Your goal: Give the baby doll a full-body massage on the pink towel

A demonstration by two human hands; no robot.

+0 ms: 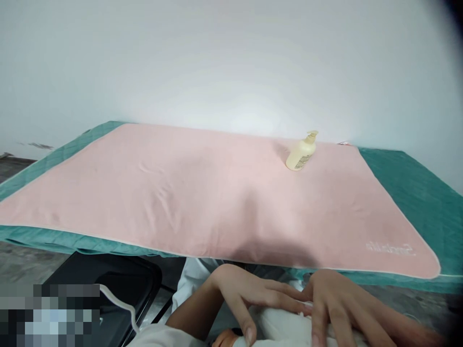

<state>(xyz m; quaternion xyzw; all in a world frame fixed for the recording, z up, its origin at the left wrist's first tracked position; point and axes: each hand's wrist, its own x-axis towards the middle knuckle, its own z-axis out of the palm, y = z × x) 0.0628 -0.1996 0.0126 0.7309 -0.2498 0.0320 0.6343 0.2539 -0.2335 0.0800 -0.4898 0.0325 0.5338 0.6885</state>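
At the bottom of the head view, my left hand reaches in from the left, palm down. Its fingers are stretched out to the right and its thumb points toward me. My right hand comes from the right, knuckles raised and fingers spread downward. Both hands lie on a soft white cloth-covered thing close to my body, and their fingertips nearly meet. Beside my left thumb shows a small orange-brown part, cut off by the frame edge, whose kind I cannot make out. Neither hand is visibly closed around anything.
A pink mat lies over a green quilted cover on a bed against a white wall. A cream pump bottle stands toward the mat's back right. At lower left are a black seat and a white cord.
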